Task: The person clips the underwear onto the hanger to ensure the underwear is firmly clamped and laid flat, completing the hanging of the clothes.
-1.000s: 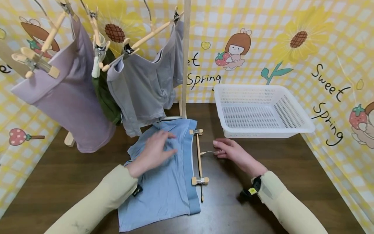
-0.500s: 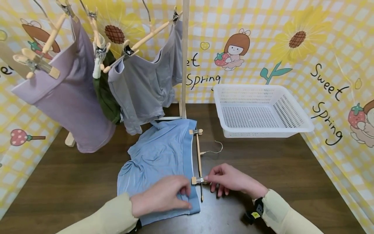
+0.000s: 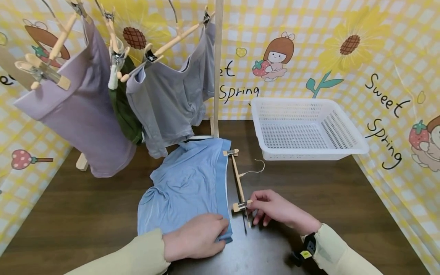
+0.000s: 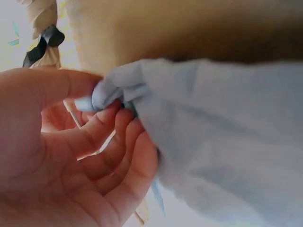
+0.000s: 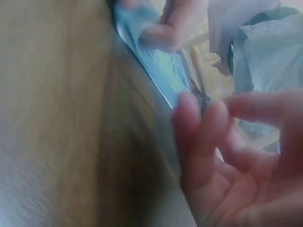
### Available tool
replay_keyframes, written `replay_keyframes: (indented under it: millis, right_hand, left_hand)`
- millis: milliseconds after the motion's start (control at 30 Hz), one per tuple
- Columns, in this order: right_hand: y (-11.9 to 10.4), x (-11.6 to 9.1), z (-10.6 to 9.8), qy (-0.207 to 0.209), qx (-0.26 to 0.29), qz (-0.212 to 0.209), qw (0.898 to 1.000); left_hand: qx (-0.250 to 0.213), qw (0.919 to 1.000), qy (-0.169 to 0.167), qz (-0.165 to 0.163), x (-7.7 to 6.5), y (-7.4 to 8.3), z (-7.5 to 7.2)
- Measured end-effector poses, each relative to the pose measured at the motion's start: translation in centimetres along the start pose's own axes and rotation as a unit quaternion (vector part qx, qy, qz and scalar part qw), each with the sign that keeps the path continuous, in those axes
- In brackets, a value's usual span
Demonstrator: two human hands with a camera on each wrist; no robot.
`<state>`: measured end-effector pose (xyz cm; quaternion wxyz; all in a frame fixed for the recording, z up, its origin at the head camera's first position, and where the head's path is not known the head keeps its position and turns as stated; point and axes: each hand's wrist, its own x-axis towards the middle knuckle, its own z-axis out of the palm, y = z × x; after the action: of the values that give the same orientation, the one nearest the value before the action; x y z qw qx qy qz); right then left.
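Light blue boxer briefs (image 3: 185,183) lie on the dark wooden table, waistband to the right. My left hand (image 3: 199,235) pinches the near corner of the waistband; the left wrist view shows thumb and fingers around the bunched cloth (image 4: 128,85). My right hand (image 3: 275,208) pinches the near clip (image 3: 242,206) of a wooden clip hanger (image 3: 238,177). That clip stands apart from the waistband, while the far clip (image 3: 231,152) is at the waistband's far corner. The hanger's wire hook (image 3: 256,168) points right. In the right wrist view the clip is mostly hidden behind fingers (image 5: 203,137).
A white plastic basket (image 3: 309,152) stands at the back right. At the left, lilac (image 3: 86,126), dark green (image 3: 125,110) and grey (image 3: 172,99) garments hang from clip hangers beside a wooden post (image 3: 217,68). A patterned yellow cloth (image 3: 378,30) backs the table.
My left hand came from the middle of the briefs to the near waistband corner. My right hand left the hook and took the near clip, which has come off the waistband and swung right.
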<state>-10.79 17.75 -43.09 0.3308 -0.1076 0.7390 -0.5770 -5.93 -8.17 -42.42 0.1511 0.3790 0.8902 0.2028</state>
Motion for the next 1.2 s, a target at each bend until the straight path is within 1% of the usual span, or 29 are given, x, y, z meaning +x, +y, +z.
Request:
replay_keyframes:
  millis: [67,133,200,300,400,500,567,633,733,933,1067,1200]
  right_hand:
    - [0.1,0.0,-0.1,0.005,0.057,0.012,0.998]
    - [0.2,0.0,-0.3,0.004,0.111,0.03,0.993]
    - [0.4,-0.1,-0.4,-0.004,0.146,0.045,0.988]
    - [0.8,-0.1,-0.4,-0.027,0.17,0.063,0.983]
    - [1.2,0.0,-0.3,-0.048,0.168,0.072,0.982]
    - [1.4,0.1,-0.1,-0.061,0.155,0.079,0.983]
    - [1.4,0.2,0.0,-0.064,0.145,0.085,0.984]
    - [1.2,0.2,0.2,-0.066,0.136,0.087,0.985]
    - [1.1,0.2,0.5,-0.067,0.132,0.095,0.984]
    - [0.7,0.1,1.0,-0.063,0.129,0.091,0.985]
    - [0.6,0.0,1.3,-0.056,0.13,0.074,0.987]
    - [0.6,0.1,1.5,-0.042,0.136,0.053,0.988]
  left_hand:
    - [-0.03,0.9995,-0.01,-0.004,0.0,-0.1,-0.3]
    - [-0.071,0.9973,-0.013,-0.013,-0.1,-0.1,-0.7]
    - [-0.111,0.9934,-0.012,-0.026,-0.3,-0.2,-1.2]
    - [-0.148,0.9884,0.012,-0.034,-0.5,-0.3,-2.1]
    - [-0.162,0.9854,0.043,-0.031,-0.7,-0.5,-2.9]
    - [-0.163,0.9838,0.064,-0.036,-0.8,-0.5,-3.4]
    - [-0.16,0.9835,0.075,-0.036,-0.8,-0.5,-3.3]
    - [-0.16,0.9832,0.076,-0.041,-0.8,-0.6,-3.0]
    - [-0.156,0.9843,0.077,-0.031,-0.6,-0.8,-2.6]
    - [-0.105,0.9909,0.084,0.001,-0.4,-1.1,-2.3]
    - [-0.074,0.9942,0.076,0.016,-0.5,-1.0,-2.3]
    - [-0.053,0.9957,0.071,0.027,-0.5,-0.8,-2.3]
